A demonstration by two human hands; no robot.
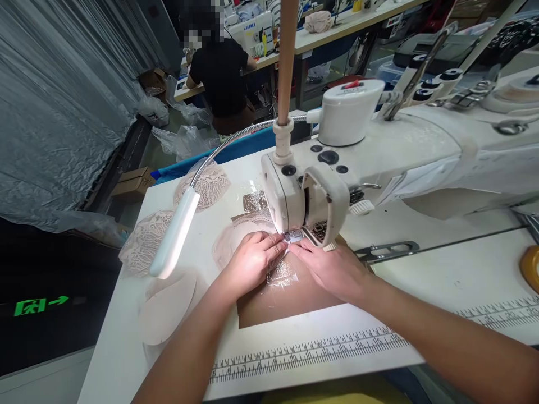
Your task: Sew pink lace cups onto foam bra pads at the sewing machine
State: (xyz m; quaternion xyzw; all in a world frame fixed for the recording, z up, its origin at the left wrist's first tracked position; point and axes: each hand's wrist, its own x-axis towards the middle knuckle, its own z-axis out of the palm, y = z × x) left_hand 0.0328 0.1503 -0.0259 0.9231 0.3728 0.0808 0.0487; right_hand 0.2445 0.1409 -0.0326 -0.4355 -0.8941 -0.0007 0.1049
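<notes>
A pale pink lace fabric piece (229, 238) lies under the head of a white sewing machine (290, 196), its inner edge at the needle area. My left hand (255, 259) presses on this piece with fingers close together, tips beside the presser foot. From the other side, my right hand (330, 268) has its fingertips pinched at the fabric edge just in front of the foot. Its palm rests over a brown sheet (286, 306) with shiny clear tape on it. The needle and exact grip are partly hidden by the fingers.
Lace pieces (147, 241) and a smooth beige cup piece (168, 308) lie on the left of the table. A lamp (174, 233) on a bendy neck hangs over them. A printed ruler (303, 356) runs along the front edge. Beyond, a person in black (219, 76) sits at another table.
</notes>
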